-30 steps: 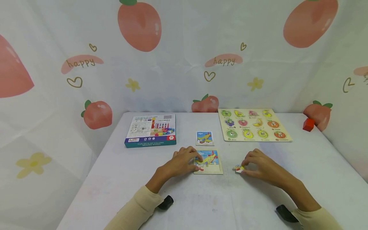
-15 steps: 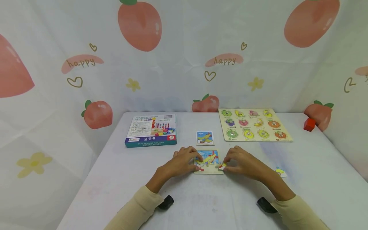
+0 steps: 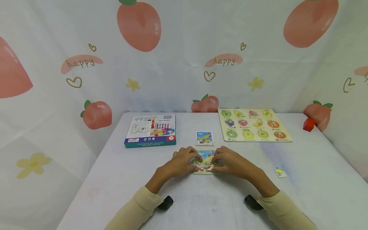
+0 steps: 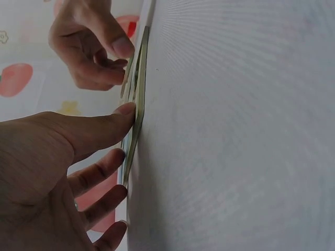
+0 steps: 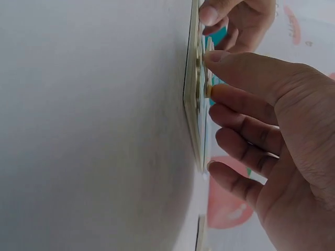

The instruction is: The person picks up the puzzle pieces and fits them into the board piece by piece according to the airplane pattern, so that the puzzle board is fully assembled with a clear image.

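A jigsaw puzzle board (image 3: 200,173) with a yellow aeroplane picture lies flat on the table. My left hand (image 3: 181,162) rests on its left part, thumb and fingertips touching it with the fingers spread. Over the board's lower right part, my right hand (image 3: 232,162) pinches a jigsaw piece (image 5: 208,78) between thumb and index finger. In the right wrist view this piece sits slightly tilted above the board's surface. Its exact fit against the pieces around it is hidden by my fingers. A loose jigsaw piece (image 3: 280,172), yellow, blue and white, lies to the right of my right hand.
Just behind the board lies a small aeroplane picture card (image 3: 205,138). A boxed bead set (image 3: 150,131) stands at the back left, a fruit peg board (image 3: 253,125) at the back right. Near the table's right edge is a red block (image 3: 309,124).
My right hand has moved left with the jigsaw piece, from the bare table to over the board. The loose piece on the right has come into view. My left hand has stayed put.
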